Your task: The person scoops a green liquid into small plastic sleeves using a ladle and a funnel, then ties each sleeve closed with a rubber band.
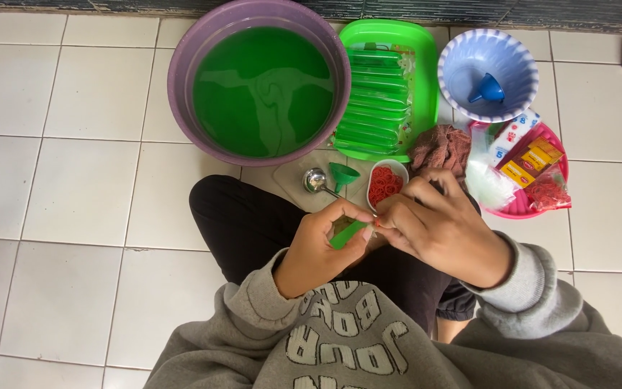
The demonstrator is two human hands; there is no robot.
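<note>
Item, nearest the wearer: left hand (318, 252), fingers curled and pinching a slim green-filled plastic pouch (348, 234) at its upper end, held above the lap. Right hand (440, 230), fingers bunched together against the pouch's tip, apparently working a small red rubber band there; the band itself was too small to make out. Risk noted: the pouch was gripped at one end only, so a loosened pinch could have let green liquid spill onto the dark trousers, or the band could have slipped off the neck. Just beyond the hands, on a floor mat: a small white bowl of red rubber bands (385, 184), a green funnel (343, 175) and a metal ladle (316, 180), set close together. To the right, a brownish cloth (442, 147) beside a pink basket (534, 205) holding packets and clear bags. Farther out: a purple basin (181, 79) filled with green liquid, a green tray (419, 43) of stacked filled pouches touching it, and a pale blue bowl (462, 65) containing a blue funnel (488, 89). White floor tiles (73, 180) throughout.
</note>
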